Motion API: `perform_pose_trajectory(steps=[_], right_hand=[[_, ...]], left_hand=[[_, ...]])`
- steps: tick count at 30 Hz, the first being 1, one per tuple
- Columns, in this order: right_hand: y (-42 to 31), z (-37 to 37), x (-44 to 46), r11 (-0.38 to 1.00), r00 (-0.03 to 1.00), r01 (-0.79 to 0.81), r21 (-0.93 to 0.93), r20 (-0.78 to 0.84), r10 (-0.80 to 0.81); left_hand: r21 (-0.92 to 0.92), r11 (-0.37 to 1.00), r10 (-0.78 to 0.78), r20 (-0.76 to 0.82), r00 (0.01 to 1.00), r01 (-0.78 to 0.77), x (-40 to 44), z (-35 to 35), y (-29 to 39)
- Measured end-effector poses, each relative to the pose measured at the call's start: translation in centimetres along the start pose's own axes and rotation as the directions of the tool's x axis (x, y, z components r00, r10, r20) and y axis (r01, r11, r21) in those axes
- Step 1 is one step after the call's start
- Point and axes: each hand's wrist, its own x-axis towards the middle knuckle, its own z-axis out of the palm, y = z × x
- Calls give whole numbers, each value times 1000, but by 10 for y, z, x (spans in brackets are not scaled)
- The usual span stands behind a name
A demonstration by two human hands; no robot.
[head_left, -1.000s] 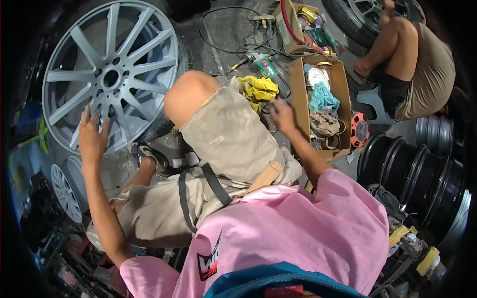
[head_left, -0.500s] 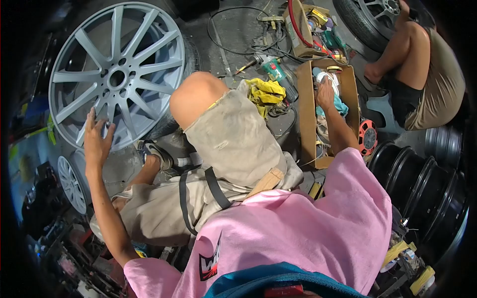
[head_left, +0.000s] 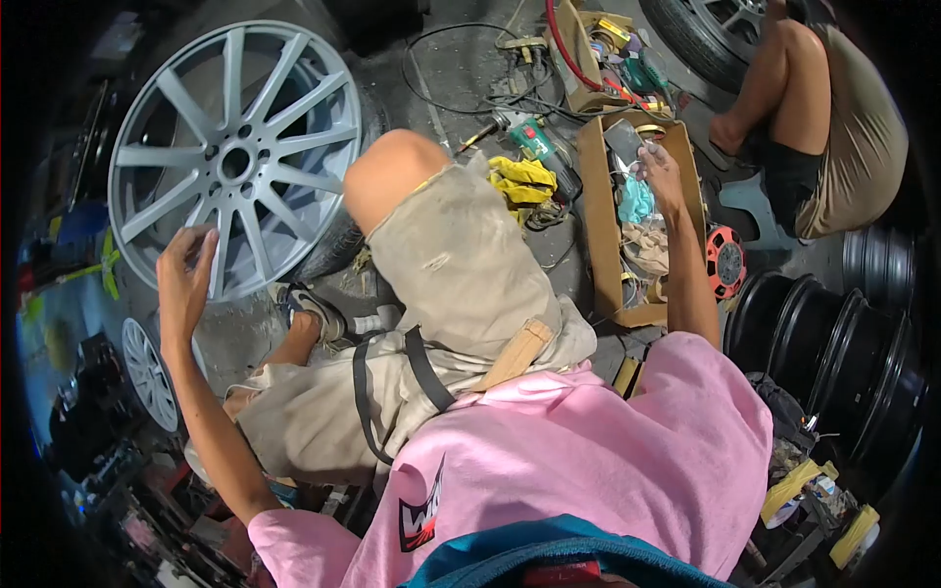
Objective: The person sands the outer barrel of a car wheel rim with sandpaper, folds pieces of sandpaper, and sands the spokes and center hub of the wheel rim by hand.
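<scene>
My left hand hovers at the lower edge of a large silver-grey multi-spoke wheel rim, fingers loosely bent and nothing visible in them. Whether a fingertip touches the rim I cannot tell. Over an open cardboard box on my right, my right hand pinches a thin dark grey square sheet, its kind unclear. Below the hand, the box holds a turquoise cloth, a beige crumpled cloth and rolls of tape.
A green angle grinder and a yellow cloth lie beside the box. Cables and another tool box are beyond. A red reel and black steel rims stand at right. Another person crouches by a tyre.
My right hand has lifted from inside the box, now with the dark grey sheet in it. My left hand has drawn slightly down from the rim's spokes, fingers more bent.
</scene>
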Motion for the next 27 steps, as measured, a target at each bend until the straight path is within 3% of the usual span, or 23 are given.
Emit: perform_pose_trajectory(steps=[3,5,7,9,10,11,12,14,15,18,20,22,23,24,25,26,27], right_hand=[[-63,27,-17,984,984,144,108,87,-154],[-140,56,-36,986,977,168,-22,135,-163],[-165,81,-14,924,911,314,220,203,-358],[-222,114,-18,881,835,395,260,299,-463],[-262,136,-45,904,872,420,80,238,-427],[-282,154,-51,824,775,545,154,282,-566],[-309,169,-78,788,745,610,86,275,-607],[-345,199,-105,723,658,688,71,361,-661],[-356,214,-119,726,658,685,55,380,-650],[-378,267,-148,698,613,716,27,456,-646],[-388,298,-167,602,406,796,73,673,-618],[-394,335,-183,573,289,810,127,764,-578],[-391,350,-183,631,319,772,78,811,-490],[-386,365,-181,681,344,731,24,850,-399],[-380,381,-180,716,298,692,96,865,-404],[-371,393,-179,747,252,644,168,875,-413],[-361,401,-182,814,314,566,132,878,-361]], left_hand=[[-14,999,31,-26,999,-31,-4,1,27],[-15,999,51,-1,999,-51,-7,-10,54],[-92,993,75,3,997,-74,-9,-16,66],[-98,981,169,-18,985,-170,-8,-24,73],[-90,973,210,-16,978,-211,-7,-31,82],[-134,951,273,-61,960,-279,-6,-32,83],[-166,932,308,-99,946,-321,-10,-32,89],[-404,884,214,-95,972,-234,-12,-32,89],[-484,853,173,-92,981,-196,-14,-34,88],[-394,914,130,52,990,-99,-23,-32,72],[-689,722,126,42,991,-63,-22,-15,51],[-692,718,138,46,989,-68,-24,-7,43],[-823,566,121,130,984,39,-24,8,32],[-858,499,32,154,988,117,-29,13,31],[-889,419,-56,176,983,184,-33,19,30],[-892,413,-58,174,983,182,-31,19,21],[-864,458,-52,210,976,211,-31,20,8]])
